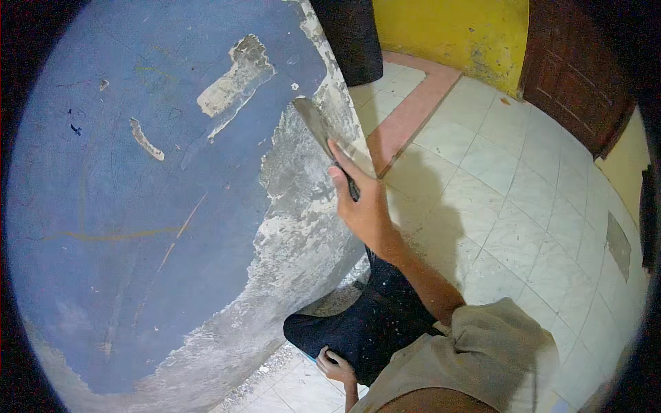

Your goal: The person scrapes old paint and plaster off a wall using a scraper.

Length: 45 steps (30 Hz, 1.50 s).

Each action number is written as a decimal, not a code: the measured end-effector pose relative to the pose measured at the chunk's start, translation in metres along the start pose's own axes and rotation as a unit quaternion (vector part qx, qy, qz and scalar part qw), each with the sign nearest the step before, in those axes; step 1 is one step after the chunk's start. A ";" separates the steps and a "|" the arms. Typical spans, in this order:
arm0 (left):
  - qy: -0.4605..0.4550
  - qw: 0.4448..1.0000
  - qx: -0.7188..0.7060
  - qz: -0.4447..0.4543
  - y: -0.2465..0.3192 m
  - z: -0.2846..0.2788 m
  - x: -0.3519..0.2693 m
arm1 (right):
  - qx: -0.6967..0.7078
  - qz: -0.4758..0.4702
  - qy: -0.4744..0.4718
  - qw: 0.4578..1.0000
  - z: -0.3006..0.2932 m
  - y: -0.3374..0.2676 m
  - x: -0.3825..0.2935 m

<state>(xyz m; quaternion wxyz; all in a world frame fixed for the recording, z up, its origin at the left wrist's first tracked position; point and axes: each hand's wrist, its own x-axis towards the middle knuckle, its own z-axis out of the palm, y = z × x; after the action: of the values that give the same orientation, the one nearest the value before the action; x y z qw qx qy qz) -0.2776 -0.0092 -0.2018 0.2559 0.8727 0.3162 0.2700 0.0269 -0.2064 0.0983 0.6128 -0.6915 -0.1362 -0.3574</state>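
A blue painted wall (170,206) fills the left side, its paint gone along the right edge and the bottom, where grey plaster (294,227) shows. My right hand (364,206) grips the dark handle of a metal scraper (317,121), forefinger stretched along the blade. The blade's tip lies at the border of blue paint and bare plaster, near the wall's corner. Low in the view, my left hand (335,364) rests by my dark trousers (356,330) with its fingers curled; a bluish edge shows beside it, and I cannot tell whether the hand holds anything.
Paint flakes (253,379) lie on the floor along the wall's foot. Pale floor tiles (496,196) with a pink strip (413,113) spread to the right. Beyond stand a black object (351,41), a yellow wall (449,36) and a brown wooden door (573,72).
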 end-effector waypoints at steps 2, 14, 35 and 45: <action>-0.004 1.000 0.000 0.003 0.001 -0.003 -0.002 | -0.021 0.017 -0.036 0.999 -0.004 -0.005 -0.020; 0.004 0.999 -0.022 0.024 0.010 0.003 -0.002 | 0.037 0.067 0.061 0.995 -0.013 0.011 0.035; 0.013 1.000 -0.012 0.011 0.003 0.011 0.003 | -0.007 0.111 -0.033 0.993 -0.009 -0.005 0.006; 0.019 1.000 -0.011 0.015 0.001 0.006 0.004 | -0.027 0.056 0.010 0.998 -0.001 -0.001 0.005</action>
<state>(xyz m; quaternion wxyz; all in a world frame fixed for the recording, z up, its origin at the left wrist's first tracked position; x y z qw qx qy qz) -0.2708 -0.0092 -0.2042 0.2556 0.8692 0.3044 0.2941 0.0296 -0.2080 0.1027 0.6144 -0.7107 -0.0818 -0.3327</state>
